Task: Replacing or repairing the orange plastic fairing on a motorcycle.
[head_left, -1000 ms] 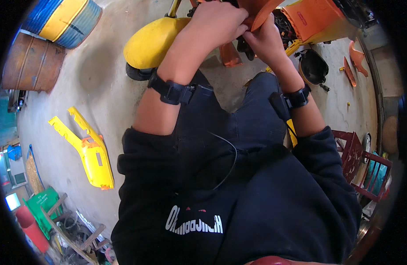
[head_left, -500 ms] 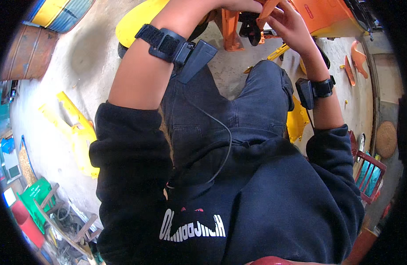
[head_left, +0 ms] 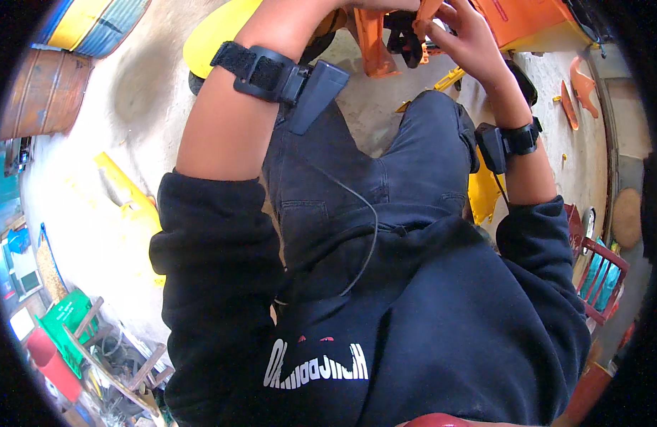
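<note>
In front of me at the top of the picture stands an orange frame-like piece (head_left: 374, 46), with a black part (head_left: 404, 39) beside it. My right hand (head_left: 467, 43) is closed, thumb and fingers around a narrow orange strip (head_left: 427, 13) of this work. Close by on its left is my left hand (head_left: 385, 3), reaching in along the top edge. Most of that hand is cut off, so its fingers cannot be read. A larger orange panel (head_left: 520, 21) lies just beyond my right hand. Both my wrists carry black strapped devices.
Yellow panels (head_left: 139, 206) lie on the floor to the left, another yellow piece (head_left: 485, 188) by my right thigh. Loose orange pieces (head_left: 583, 85) are at far right. Rusty drums (head_left: 47, 92), a green crate (head_left: 68, 324) and a dark red chair (head_left: 600, 277) stand around.
The view has shifted slightly, and the hands sit a little higher in the picture. My right hand stays at the orange strip.
</note>
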Tool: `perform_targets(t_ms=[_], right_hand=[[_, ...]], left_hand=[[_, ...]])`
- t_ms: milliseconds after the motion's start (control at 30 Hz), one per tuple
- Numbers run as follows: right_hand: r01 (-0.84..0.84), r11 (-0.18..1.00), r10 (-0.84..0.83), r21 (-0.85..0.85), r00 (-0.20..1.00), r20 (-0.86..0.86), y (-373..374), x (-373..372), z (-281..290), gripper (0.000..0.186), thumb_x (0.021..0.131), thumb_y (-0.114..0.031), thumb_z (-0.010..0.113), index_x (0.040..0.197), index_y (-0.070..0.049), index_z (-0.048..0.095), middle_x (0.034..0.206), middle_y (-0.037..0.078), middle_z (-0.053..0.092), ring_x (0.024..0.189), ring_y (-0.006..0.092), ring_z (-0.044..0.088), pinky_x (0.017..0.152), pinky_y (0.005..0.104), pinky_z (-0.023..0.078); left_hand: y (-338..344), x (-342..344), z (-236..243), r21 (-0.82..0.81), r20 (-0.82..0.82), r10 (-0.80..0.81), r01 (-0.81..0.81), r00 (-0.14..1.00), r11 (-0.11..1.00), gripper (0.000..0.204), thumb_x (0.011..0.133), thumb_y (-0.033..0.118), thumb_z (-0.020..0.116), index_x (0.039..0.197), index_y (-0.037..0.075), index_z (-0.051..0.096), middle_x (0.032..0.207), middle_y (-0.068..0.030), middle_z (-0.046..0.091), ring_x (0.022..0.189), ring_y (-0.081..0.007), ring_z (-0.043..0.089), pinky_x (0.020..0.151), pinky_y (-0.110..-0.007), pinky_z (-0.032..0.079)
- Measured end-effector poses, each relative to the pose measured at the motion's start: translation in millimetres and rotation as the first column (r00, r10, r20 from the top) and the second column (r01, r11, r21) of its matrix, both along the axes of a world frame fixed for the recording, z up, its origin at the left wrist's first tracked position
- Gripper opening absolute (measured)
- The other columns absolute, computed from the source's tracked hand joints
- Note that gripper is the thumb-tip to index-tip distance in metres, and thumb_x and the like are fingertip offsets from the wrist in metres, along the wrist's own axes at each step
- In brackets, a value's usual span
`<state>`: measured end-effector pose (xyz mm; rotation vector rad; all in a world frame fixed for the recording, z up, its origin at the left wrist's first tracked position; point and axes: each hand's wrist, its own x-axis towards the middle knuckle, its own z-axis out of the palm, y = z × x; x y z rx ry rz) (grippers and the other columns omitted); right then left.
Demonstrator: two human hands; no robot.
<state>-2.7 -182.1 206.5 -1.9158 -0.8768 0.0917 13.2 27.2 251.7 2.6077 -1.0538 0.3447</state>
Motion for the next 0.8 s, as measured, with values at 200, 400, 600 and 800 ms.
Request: perform_targets(t_ms=[200,400,600,800], right_hand=[[-0.003,0.999,-0.001,0.034,0.993,0.120,3,5,-8,0.064,0.089,-0.016,0.064,0.143,-0.005,0.033,0.134,0.012,0.049,0.122,0.0221,0.051,0.104,0.0388,0.041],[0.103,0.995,-0.103,0.007,0.995,-0.018,5,-7,3,0.075,0.088,-0.017,0.065,0.149,-0.004,0.024,0.135,0.014,0.048,0.126,0.0255,0.049,0.104,0.0397,0.041],[0.040,0.990,-0.055,0.136,0.992,0.112,-29,26,-63,0.066,0.085,0.003,0.050,0.148,-0.007,0.033,0.141,0.010,0.049,0.127,0.0182,0.049,0.103,0.0349,0.043],[0.147,0.989,-0.148,-0.027,0.987,-0.069,-50,44,-140,0.063,0.084,0.001,0.050,0.145,-0.010,0.037,0.124,0.020,0.060,0.114,0.0291,0.059,0.094,0.0389,0.047]], left_hand=[[0,-5,8,0.061,-0.032,0.038,-0.036,0.999,0.998,0.033,0.068,0.028,0.066,0.067,-0.005,0.066,0.069,-0.0260,0.062,0.068,-0.0404,0.063,0.065,-0.045,0.051],[6,-18,3,0.027,-0.007,0.044,-0.043,0.999,0.999,0.026,0.074,0.021,0.065,0.079,-0.005,0.067,0.078,-0.0237,0.064,0.078,-0.0392,0.064,0.071,-0.044,0.052],[20,-45,-65,-0.637,0.436,0.289,0.065,0.852,0.768,0.009,0.086,0.011,0.062,0.090,0.003,0.065,0.091,-0.0113,0.069,0.083,-0.0245,0.066,0.068,-0.038,0.052],[-15,-94,-158,-0.715,-0.615,0.290,-0.673,0.733,0.186,0.025,0.084,0.000,0.061,0.109,-0.004,0.058,0.098,-0.0111,0.065,0.091,-0.0173,0.061,0.084,-0.028,0.048]])
